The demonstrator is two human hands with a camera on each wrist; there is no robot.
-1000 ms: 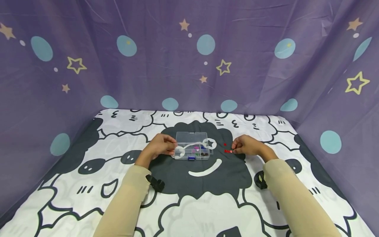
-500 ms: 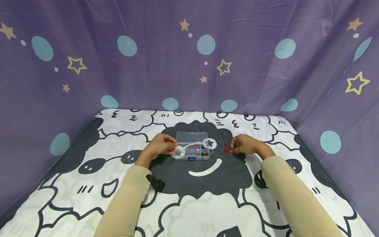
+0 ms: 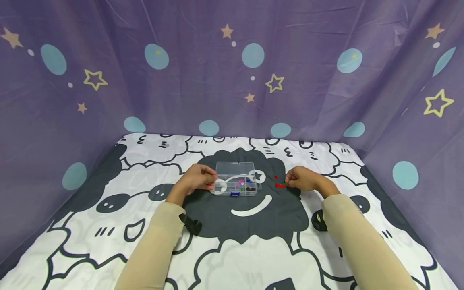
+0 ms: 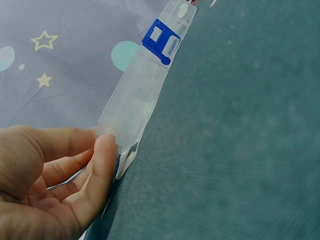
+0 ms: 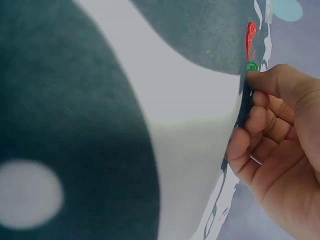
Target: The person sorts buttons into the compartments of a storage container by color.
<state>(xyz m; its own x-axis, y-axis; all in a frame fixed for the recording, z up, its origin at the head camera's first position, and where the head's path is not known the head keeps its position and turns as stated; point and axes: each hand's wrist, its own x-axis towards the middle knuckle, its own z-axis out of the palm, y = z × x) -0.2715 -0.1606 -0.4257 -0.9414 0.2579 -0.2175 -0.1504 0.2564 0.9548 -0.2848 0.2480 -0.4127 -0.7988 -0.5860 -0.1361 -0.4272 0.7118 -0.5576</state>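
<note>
A clear plastic compartment box stands with its lid raised on the dark patch of the cloth. My left hand grips its left end, thumb and fingers on the wall in the left wrist view. A blue latch sits on the box's front. Small pink, blue, green and dark buttons lie in its right-hand compartments. To the right of the box is a short row of red buttons, with one red button behind it. My right hand pinches a green button at the row's right end.
A white cloth with cartoon sheep covers the surface. Purple curtains with stars and dots rise at the back and on both sides.
My right hand moved slightly left over the red row, then back right. A green button now shows at its fingertips, and the row's right end is red. My left hand stays on the box.
</note>
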